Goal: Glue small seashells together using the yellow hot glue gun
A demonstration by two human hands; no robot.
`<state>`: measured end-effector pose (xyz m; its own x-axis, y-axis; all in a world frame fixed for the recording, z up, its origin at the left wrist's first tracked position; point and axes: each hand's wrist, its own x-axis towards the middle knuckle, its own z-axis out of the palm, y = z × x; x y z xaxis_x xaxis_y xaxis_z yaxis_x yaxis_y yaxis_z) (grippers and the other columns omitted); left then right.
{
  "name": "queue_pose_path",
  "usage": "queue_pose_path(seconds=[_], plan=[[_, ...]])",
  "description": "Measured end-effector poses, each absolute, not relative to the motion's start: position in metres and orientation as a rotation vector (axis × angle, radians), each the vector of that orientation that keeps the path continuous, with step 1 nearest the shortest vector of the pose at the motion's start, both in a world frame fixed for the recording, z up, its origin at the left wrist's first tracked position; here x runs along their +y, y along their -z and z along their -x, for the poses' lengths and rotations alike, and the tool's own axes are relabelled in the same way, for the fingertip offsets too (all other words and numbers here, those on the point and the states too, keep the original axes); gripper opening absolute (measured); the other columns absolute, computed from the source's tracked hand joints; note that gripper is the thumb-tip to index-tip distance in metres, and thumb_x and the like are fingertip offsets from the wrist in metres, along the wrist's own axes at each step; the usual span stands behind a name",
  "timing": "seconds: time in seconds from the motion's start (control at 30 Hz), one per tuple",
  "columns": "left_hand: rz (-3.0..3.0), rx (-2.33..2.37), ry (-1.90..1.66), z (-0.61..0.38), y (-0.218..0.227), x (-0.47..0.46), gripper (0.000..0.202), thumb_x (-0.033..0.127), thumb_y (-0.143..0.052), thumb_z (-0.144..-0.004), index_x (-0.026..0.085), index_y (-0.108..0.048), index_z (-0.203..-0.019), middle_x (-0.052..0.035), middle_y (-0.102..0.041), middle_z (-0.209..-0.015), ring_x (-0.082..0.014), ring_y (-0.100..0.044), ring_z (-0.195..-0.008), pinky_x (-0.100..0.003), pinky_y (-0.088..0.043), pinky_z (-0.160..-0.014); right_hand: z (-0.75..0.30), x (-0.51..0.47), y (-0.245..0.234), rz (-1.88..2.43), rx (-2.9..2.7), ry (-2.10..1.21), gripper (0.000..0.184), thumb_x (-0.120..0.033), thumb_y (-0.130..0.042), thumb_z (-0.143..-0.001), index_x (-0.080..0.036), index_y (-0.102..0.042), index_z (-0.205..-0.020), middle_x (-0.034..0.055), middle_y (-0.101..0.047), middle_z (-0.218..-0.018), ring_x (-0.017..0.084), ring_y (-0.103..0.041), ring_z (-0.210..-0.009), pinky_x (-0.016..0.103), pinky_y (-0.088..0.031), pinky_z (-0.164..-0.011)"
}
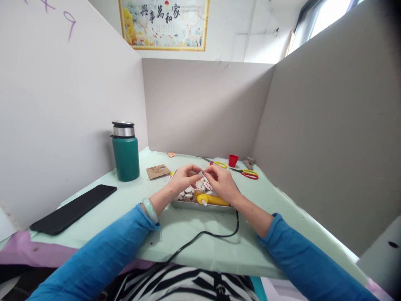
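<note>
My left hand (pixel 187 177) and my right hand (pixel 222 180) meet above a shallow metal tray (pixel 188 205). Both are pinched closed, fingertips close together around a tiny piece (pixel 202 172) that is too small to name. Which hand bears it more I cannot tell. Under my hands the tray holds many small whitish flat pieces (pixel 200 185), some with coloured marks. A yellow glue gun (pixel 214 200) lies along the tray's near side with its pale nozzle pointing left, partly beneath my right hand.
A black cord (pixel 203 233) runs from the tray to the table's front edge. Left stand a green flask (pixel 125 159), a black slab (pixel 75 209) and a brown card (pixel 158 171). Behind lie scissors (pixel 247 172), more scissors (pixel 217 163) and a red cup (pixel 233 160). Grey partitions (pixel 203 104) enclose the table.
</note>
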<state>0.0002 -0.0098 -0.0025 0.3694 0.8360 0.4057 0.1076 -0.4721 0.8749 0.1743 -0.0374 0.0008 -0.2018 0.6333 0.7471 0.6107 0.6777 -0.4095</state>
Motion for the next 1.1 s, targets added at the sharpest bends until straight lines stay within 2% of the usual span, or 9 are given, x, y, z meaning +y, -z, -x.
queue_pose_path(seconds=[0.13, 0.43, 1.1], plan=[[-1.825, 0.825, -1.150, 0.0001, 0.0026, -0.0092, 0.036, 0.039, -0.069, -0.070, 0.015, -0.060, -0.095, 0.0006, -0.062, -0.072, -0.0085, -0.057, -0.051, -0.020, -0.041, -0.049, -0.1739, -0.0378, -0.0009, 0.980, -1.896, 0.010, 0.011, -0.022, -0.051, -0.084, -0.019, -0.058, -0.076, 0.0011, -0.059, -0.071, 0.013, -0.052, -0.064, 0.025, -0.038, -0.061], [-1.782, 0.821, -1.144, 0.0006, 0.0050, -0.0067, 0.035, 0.035, -0.067, -0.071, 0.015, -0.061, -0.099, 0.0032, -0.058, -0.063, -0.0092, -0.055, -0.050, -0.023, -0.043, -0.053, -0.1738, -0.0369, -0.0006, 1.006, -1.867, -0.109, 0.011, -0.025, -0.050, -0.084, -0.019, -0.057, -0.078, 0.0000, -0.059, -0.069, 0.013, -0.051, -0.061, 0.024, -0.038, -0.058], [-1.744, 0.782, -1.130, -0.0005, 0.0051, -0.0092, 0.036, 0.041, -0.067, -0.071, 0.015, -0.059, -0.093, 0.0039, -0.054, -0.060, -0.0081, -0.052, -0.051, -0.022, -0.045, -0.052, -0.1753, -0.0359, 0.0000, 0.967, -1.856, -0.111, 0.012, -0.028, -0.053, -0.083, -0.019, -0.059, -0.079, 0.0010, -0.060, -0.072, 0.013, -0.052, -0.062, 0.025, -0.040, -0.060]])
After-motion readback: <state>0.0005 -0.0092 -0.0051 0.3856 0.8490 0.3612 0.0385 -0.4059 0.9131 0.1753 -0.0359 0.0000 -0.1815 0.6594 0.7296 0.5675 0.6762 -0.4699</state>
